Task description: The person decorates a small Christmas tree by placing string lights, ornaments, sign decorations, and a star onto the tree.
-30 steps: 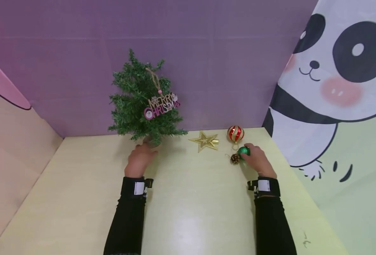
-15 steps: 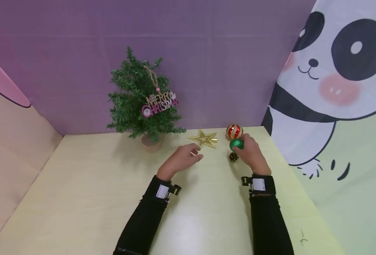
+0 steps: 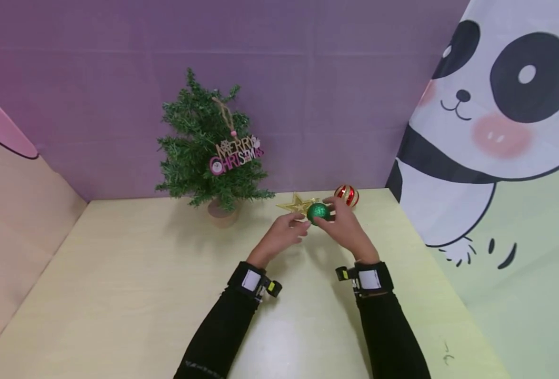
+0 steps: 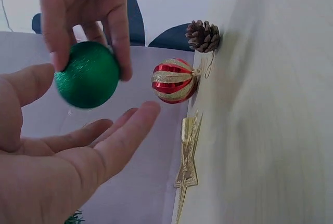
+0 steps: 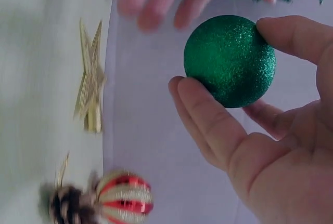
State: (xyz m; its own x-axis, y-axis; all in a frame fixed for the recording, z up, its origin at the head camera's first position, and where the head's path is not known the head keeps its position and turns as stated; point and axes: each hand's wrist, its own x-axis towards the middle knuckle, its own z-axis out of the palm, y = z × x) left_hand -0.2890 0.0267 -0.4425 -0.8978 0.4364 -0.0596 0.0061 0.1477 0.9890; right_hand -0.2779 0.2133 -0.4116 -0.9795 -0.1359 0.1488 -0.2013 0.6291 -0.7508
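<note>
The right hand (image 3: pixel 346 226) pinched the green ball (image 5: pixel 229 63) between thumb and fingertips (presumably to leave much of it exposed), just beside the left hand (image 3: pixel 278 238), whose spread fingers held nothing. Beyond them lay the gold star (image 3: pixel 295 203).

1. The left arm (image 3: pixel 215 331), black-sleeved, reaches forward, slanting inward to the right.
2. The left hand (image 3: pixel 281 235) holds nothing, its fingers extended and its thumb parted from them.
3. The right arm (image 3: pixel 393 331), also black-sleeved, angles inward to the left.
4. The right hand (image 3: pixel 347 226), near the left, pinches between thumb and fingers.
</note>
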